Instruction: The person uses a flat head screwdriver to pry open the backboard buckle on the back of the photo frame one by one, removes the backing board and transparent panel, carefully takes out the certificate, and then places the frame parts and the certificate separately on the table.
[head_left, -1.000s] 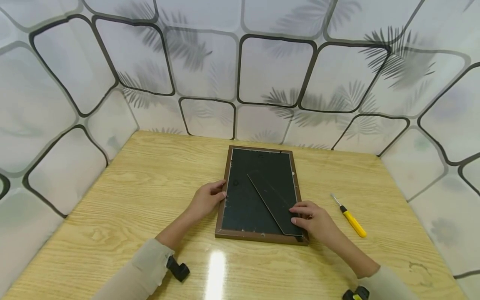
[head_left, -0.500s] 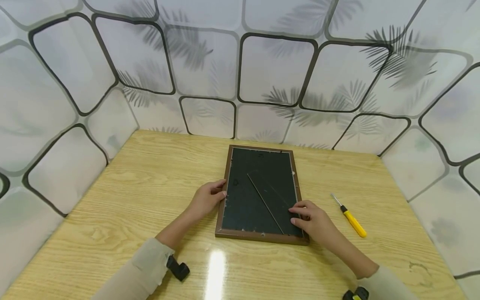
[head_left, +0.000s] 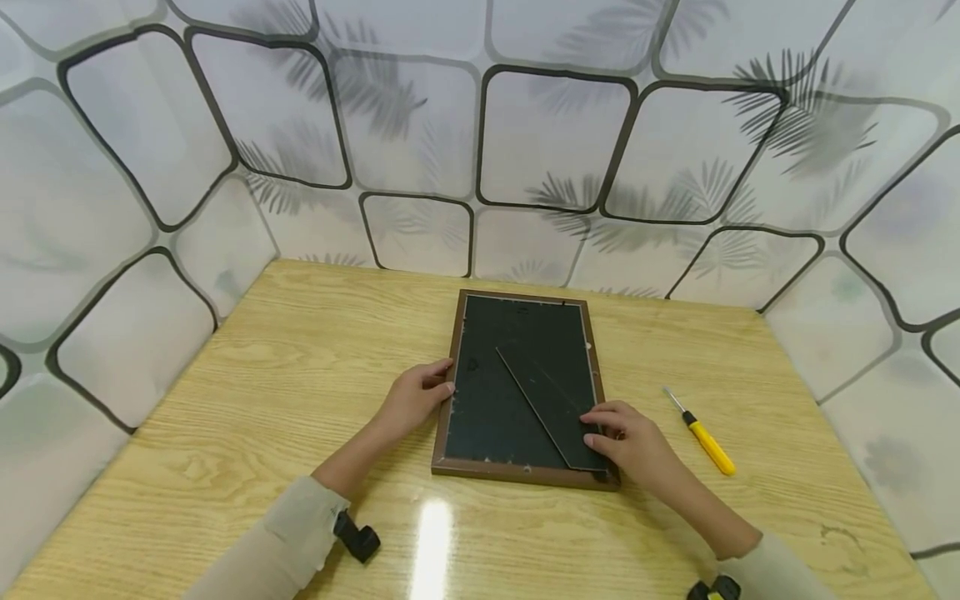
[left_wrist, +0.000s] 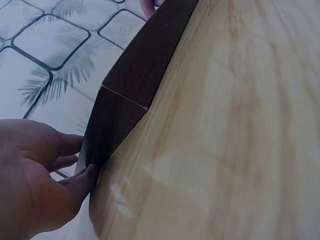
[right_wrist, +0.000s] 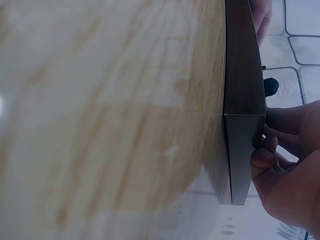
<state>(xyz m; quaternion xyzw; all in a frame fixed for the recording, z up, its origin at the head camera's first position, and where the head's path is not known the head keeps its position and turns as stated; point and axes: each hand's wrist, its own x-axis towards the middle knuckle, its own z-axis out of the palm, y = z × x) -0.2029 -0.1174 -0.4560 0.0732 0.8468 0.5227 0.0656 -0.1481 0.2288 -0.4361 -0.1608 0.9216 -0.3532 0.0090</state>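
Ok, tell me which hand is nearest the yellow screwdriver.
The right hand, at the right edge of the brown frame, the side where the yellow screwdriver lies; the left hand is at the opposite edge, across the frame.

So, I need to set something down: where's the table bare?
On the table, the largest bare patch lies between frame, left hand and left wall; a smaller one between frame, screwdriver and back wall. It's crowded at the frame's near right: right hand and screwdriver.

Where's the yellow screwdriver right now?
In the head view, the yellow screwdriver lies on the wooden table, right of the picture frame and just beside the right hand, not touching either.
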